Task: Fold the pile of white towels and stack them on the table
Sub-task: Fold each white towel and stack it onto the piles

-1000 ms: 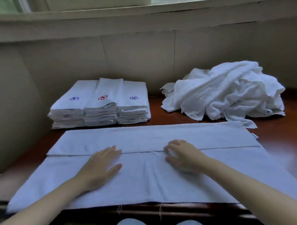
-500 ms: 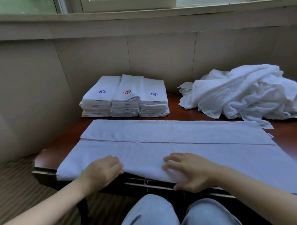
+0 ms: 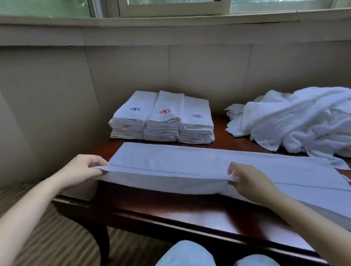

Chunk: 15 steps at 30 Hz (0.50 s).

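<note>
A long white towel (image 3: 171, 162) lies across the dark wooden table (image 3: 173, 210), its far edge folded in. My left hand (image 3: 82, 170) pinches the near edge at the towel's left end. Near the middle, my right hand (image 3: 250, 182) pinches the same edge. Between them the near edge is lifted off the table and carried toward the far fold. Three stacks of folded white towels (image 3: 162, 121) with blue and red emblems stand at the back left. A loose pile of white towels (image 3: 301, 120) sits at the back right.
The table stands against a beige wall under a window sill (image 3: 167, 23). Its near edge and a curved leg (image 3: 101, 241) show above a striped floor (image 3: 55, 246). My knees in light jeans (image 3: 185, 258) are below the table edge.
My hands went from lying flat on the towel to its near edge, gripped it and lifted it toward the far fold. The camera view shifted left and back.
</note>
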Motion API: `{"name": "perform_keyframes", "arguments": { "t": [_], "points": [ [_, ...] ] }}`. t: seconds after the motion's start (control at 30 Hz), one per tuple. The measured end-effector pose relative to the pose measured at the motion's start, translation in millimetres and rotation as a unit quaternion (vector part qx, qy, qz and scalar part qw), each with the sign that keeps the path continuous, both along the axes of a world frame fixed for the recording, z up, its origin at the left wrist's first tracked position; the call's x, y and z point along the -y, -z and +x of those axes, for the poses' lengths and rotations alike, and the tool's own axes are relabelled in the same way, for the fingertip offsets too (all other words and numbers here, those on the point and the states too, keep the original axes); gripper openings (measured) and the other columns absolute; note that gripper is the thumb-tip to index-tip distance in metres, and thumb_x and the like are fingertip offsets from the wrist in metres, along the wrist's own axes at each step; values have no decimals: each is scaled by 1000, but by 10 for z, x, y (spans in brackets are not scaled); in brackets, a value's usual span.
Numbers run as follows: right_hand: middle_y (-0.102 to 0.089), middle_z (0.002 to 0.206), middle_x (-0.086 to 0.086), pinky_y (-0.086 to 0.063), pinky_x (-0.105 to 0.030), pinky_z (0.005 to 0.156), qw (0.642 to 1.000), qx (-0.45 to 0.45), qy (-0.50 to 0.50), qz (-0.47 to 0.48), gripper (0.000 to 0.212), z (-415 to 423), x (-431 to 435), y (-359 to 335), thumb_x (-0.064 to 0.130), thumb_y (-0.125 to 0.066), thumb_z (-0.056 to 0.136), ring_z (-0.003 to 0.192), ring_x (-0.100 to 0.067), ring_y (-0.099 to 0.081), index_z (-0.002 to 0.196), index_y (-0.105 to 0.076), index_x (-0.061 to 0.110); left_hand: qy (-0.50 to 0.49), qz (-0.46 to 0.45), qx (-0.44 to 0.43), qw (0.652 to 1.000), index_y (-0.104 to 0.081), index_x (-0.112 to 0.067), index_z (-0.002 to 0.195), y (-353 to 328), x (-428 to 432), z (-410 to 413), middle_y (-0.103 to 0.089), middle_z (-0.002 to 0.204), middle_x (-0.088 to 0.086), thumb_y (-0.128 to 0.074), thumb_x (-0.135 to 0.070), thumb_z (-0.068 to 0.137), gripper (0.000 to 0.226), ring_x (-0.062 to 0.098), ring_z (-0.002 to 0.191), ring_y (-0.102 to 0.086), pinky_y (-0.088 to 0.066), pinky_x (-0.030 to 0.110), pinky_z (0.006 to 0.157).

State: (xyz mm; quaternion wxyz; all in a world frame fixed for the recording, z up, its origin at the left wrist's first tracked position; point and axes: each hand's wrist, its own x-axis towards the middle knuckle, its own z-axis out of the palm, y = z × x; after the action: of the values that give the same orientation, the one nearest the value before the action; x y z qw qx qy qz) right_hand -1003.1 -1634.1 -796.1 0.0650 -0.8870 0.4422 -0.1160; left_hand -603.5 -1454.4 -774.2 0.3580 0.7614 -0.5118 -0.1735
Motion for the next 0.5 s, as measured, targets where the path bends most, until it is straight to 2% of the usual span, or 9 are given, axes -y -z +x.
{"name": "perform_keyframes", "arguments": {
  "t": [0.07,0.13,0.2,0.27,0.37,0.43,0.5],
  "points": [
    [-61,85,-1,-42,-26,65,993,87,14,78,10,48,241,-133,25,-66,88,77,-18,-55,85,-58,21,-7,-32,-133,991,-76,-16,84,-6,108,115,-75,83,-2,-66,-2,84,17,11,75,-66,-49,24,68],
    [-56,72,3,-36,-24,56,991,102,12,86,16,122,505,-203,25,-66,88,66,-13,-50,74,-59,20,-18,-65,-256,964,-73,-10,95,29,328,142,-74,92,9,-65,-9,86,12,15,77,-70,-55,22,64],
    [-52,65,6,-31,-23,53,992,105,19,73,22,221,779,-227,24,-63,90,62,-10,-46,70,-58,18,-60,-97,-285,952,-68,-6,93,91,656,159,-71,94,16,-63,-11,89,8,17,74,-70,-56,22,66],
    [-51,64,5,-31,-23,52,993,95,30,58,29,332,1069,-210,25,-57,94,61,-10,-46,66,-52,18,-114,-97,-214,965,-66,-8,90,165,1039,191,-68,97,16,-61,-15,93,9,24,83,-66,-49,29,76],
    [-49,68,2,-34,-31,60,998,22,48,32,34,527,1448,-116,27,-46,99,70,-19,-51,67,-42,18,-175,-7,-17,984,-64,-9,108,262,1514,250,-63,113,17,-49,-27,98,25,35,105,-58,-39,32,77],
    [-52,78,-1,-37,-31,65,997,-41,68,19,34,619,1605,26,28,-40,100,82,-23,-55,67,-36,21,-212,69,104,969,-59,-15,113,346,1674,255,-58,121,14,-40,-32,100,29,35,108,-55,-37,31,78],
    [-58,93,-4,-38,-32,65,991,-89,97,-31,28,677,1693,220,26,-35,100,89,-27,-58,72,-35,21,-236,94,167,952,-57,-17,104,446,1773,253,-59,119,13,-36,-33,100,27,35,106,-55,-39,32,78]
  ]
}}
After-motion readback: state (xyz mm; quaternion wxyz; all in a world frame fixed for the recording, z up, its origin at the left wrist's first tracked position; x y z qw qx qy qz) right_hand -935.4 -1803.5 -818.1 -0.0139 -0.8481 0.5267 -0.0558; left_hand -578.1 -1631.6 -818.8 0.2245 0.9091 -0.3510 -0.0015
